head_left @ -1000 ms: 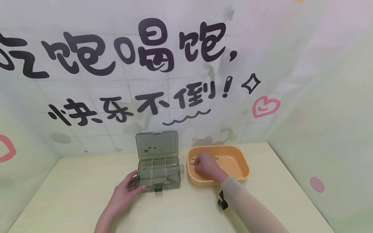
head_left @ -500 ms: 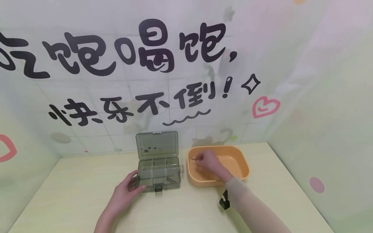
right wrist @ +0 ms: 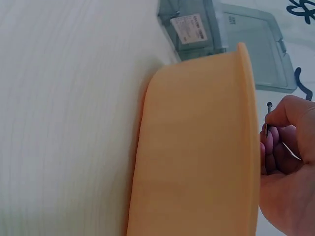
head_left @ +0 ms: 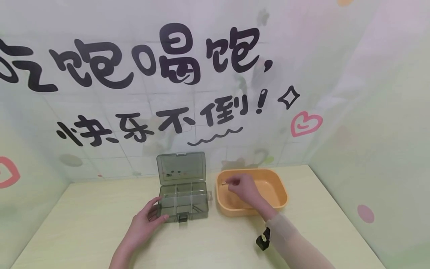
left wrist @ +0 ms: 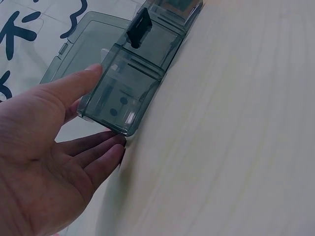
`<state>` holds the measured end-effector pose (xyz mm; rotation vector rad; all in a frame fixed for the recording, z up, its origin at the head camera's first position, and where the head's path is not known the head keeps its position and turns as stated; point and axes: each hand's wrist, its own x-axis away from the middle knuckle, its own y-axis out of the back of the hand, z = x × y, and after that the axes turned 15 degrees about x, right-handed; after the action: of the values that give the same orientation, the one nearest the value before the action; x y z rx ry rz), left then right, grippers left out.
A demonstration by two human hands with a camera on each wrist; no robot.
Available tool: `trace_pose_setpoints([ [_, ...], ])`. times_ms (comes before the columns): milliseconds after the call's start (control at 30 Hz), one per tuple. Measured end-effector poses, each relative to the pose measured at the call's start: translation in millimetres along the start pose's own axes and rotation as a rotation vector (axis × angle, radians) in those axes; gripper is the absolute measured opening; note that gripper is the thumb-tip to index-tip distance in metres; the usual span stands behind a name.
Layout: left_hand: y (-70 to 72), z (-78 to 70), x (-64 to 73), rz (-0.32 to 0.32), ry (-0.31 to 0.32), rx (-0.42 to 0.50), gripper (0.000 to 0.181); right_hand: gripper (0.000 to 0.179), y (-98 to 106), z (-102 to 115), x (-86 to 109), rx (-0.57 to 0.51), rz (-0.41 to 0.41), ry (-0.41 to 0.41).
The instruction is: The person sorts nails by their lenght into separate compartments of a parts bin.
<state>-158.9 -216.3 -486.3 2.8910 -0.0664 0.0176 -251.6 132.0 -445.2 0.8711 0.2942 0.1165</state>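
right hand [head_left: 244, 189] shifted rightward, fingers [right wrist: 285, 112] pinching screw [right wrist: 269, 107]; left hand [head_left: 143, 225] clasping box [head_left: 200, 215]; tray wall [right wrist: 192, 147] between.

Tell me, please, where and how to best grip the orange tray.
Probably pinch the orange tray by its right rim, from the right: that raised edge is free; the compartment box stands left, and the right hand reaches over the front.
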Motion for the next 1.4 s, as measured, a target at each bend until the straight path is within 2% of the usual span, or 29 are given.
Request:
trace_pose_setpoints([
  [300,0.5,1.8,0.0,-0.001,-0.002,-0.002,0.072,0.022,-4,14,11.3,-0.042,-0.015,0.03],
  [667,0.4,0.9,0.3,0.001,-0.025,-0.012,0.071,0.022,-12,32,13.8,-0.015,-0.011,0.107],
  [933,0.0,1.6,-1.2,-0.002,-0.013,-0.006,0.071,0.022,-20,47,12.2,-0.067,0.116,0.136],
  [1100,-0.6,1.6,-0.3,-0.006,-0.007,-0.002,0.071,0.02,-26,57,8.3,-0.008,0.147,0.181],
  [1267,-0.9,0.7,0.9,0.003,-0.019,-0.007,0.072,0.017,-33,65,7.0,0.053,0.168,0.171],
  [1400,-0.8,-0.4,0.7,-0.002,-0.008,-0.002,0.072,0.017,-37,69,7.9,0.067,0.153,0.172],
])
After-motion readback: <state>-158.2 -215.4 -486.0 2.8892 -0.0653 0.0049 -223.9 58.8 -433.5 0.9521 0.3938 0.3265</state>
